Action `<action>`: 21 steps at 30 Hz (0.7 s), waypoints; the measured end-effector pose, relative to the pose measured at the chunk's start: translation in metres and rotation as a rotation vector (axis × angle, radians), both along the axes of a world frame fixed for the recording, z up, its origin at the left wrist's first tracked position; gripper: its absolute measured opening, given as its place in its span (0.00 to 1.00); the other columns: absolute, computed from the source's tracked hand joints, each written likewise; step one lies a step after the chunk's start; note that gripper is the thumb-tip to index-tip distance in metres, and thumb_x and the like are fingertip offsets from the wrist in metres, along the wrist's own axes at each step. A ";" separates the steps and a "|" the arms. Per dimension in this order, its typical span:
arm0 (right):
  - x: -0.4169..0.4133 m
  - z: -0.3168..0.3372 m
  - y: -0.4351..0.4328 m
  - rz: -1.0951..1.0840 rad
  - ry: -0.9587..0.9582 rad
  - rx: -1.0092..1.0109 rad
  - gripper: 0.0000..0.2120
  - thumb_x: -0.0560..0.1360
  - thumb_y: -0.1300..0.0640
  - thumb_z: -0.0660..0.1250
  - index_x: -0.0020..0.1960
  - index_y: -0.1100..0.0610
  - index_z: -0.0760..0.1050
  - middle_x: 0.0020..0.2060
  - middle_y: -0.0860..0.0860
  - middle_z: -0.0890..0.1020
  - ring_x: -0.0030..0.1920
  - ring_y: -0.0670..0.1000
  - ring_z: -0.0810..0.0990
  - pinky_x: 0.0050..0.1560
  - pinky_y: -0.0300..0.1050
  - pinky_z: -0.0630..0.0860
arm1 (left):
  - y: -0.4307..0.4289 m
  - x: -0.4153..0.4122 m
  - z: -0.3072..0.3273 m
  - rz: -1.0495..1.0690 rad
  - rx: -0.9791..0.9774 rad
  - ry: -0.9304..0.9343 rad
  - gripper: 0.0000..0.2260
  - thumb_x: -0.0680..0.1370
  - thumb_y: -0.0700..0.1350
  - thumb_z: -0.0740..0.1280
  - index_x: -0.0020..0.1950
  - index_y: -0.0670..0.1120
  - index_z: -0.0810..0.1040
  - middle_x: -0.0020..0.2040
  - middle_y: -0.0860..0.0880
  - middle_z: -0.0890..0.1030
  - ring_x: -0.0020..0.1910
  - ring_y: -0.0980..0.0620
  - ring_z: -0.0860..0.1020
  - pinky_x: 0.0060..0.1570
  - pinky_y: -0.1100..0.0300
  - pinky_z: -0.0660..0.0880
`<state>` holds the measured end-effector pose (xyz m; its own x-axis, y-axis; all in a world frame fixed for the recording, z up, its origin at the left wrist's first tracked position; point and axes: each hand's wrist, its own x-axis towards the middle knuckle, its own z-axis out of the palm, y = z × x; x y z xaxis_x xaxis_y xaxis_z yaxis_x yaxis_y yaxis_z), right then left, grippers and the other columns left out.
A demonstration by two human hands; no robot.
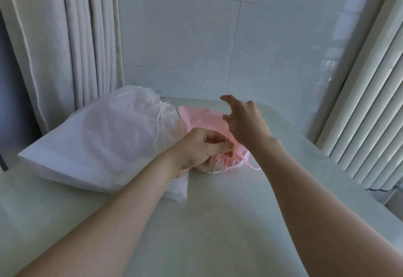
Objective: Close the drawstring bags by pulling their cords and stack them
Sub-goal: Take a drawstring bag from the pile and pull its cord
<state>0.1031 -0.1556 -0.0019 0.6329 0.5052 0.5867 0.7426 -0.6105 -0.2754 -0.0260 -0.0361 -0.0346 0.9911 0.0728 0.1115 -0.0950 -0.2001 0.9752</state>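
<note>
Table (218, 222): pale top filling the lower frame, both bags on its far part
Curtain (65, 48): pleated, upper left of frame, behind the white bag
White bag (104, 137): left of centre, lying plump, mouth gathered at its far end, white cord (158, 128) trailing down its side
Pink bag (202, 117): centre of frame, touching the white bag's right edge, puckered mouth toward the camera
Right hand (246, 124): raised over the pink bag, fingers spread and loose, gripping nothing visible
Left hand (200, 148): fingers curled, thumb and forefinger pinching the pink cord (250, 164) just above the puckered mouth
</note>
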 end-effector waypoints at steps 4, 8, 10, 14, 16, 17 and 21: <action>-0.008 -0.005 0.001 0.020 0.103 0.037 0.08 0.81 0.54 0.65 0.59 0.52 0.78 0.37 0.55 0.83 0.36 0.55 0.84 0.43 0.54 0.83 | 0.001 0.002 0.000 0.065 -0.064 0.009 0.10 0.80 0.46 0.73 0.55 0.40 0.86 0.50 0.45 0.88 0.45 0.54 0.83 0.43 0.67 0.75; -0.025 -0.004 -0.010 0.126 0.294 0.125 0.17 0.77 0.64 0.55 0.55 0.51 0.79 0.33 0.50 0.85 0.31 0.46 0.83 0.37 0.50 0.83 | 0.000 0.004 -0.001 0.095 -0.139 0.025 0.10 0.80 0.44 0.73 0.55 0.38 0.86 0.51 0.41 0.88 0.46 0.49 0.82 0.51 0.56 0.77; -0.032 -0.004 -0.016 0.099 0.287 0.192 0.16 0.77 0.64 0.56 0.56 0.52 0.78 0.36 0.51 0.85 0.31 0.48 0.82 0.35 0.49 0.82 | -0.001 0.005 0.000 0.142 -0.148 0.028 0.09 0.81 0.44 0.71 0.55 0.39 0.86 0.49 0.43 0.88 0.37 0.55 0.82 0.42 0.60 0.77; -0.040 -0.005 -0.022 0.088 0.264 0.134 0.14 0.75 0.60 0.63 0.60 0.52 0.75 0.52 0.51 0.79 0.48 0.52 0.79 0.46 0.48 0.76 | -0.004 0.005 0.003 0.175 -0.216 0.022 0.08 0.83 0.41 0.69 0.54 0.37 0.84 0.43 0.43 0.86 0.28 0.58 0.79 0.30 0.67 0.73; -0.044 -0.008 -0.025 0.109 0.247 0.078 0.17 0.75 0.56 0.68 0.63 0.50 0.74 0.56 0.50 0.74 0.53 0.53 0.76 0.51 0.48 0.74 | -0.003 0.006 0.003 0.192 -0.230 0.023 0.09 0.82 0.41 0.69 0.54 0.35 0.84 0.40 0.44 0.84 0.28 0.56 0.77 0.30 0.65 0.72; -0.047 -0.010 -0.027 0.136 0.239 0.072 0.18 0.75 0.53 0.70 0.64 0.49 0.73 0.57 0.50 0.73 0.52 0.53 0.76 0.51 0.48 0.75 | -0.002 0.006 0.002 0.201 -0.217 0.029 0.09 0.82 0.41 0.69 0.54 0.36 0.84 0.39 0.44 0.83 0.29 0.54 0.75 0.31 0.63 0.71; -0.056 -0.011 -0.032 0.210 0.142 0.089 0.21 0.74 0.44 0.67 0.65 0.48 0.70 0.58 0.49 0.72 0.39 0.49 0.78 0.47 0.48 0.74 | 0.002 0.008 0.000 0.221 -0.197 0.044 0.08 0.81 0.43 0.70 0.51 0.40 0.86 0.36 0.49 0.81 0.31 0.52 0.71 0.33 0.59 0.68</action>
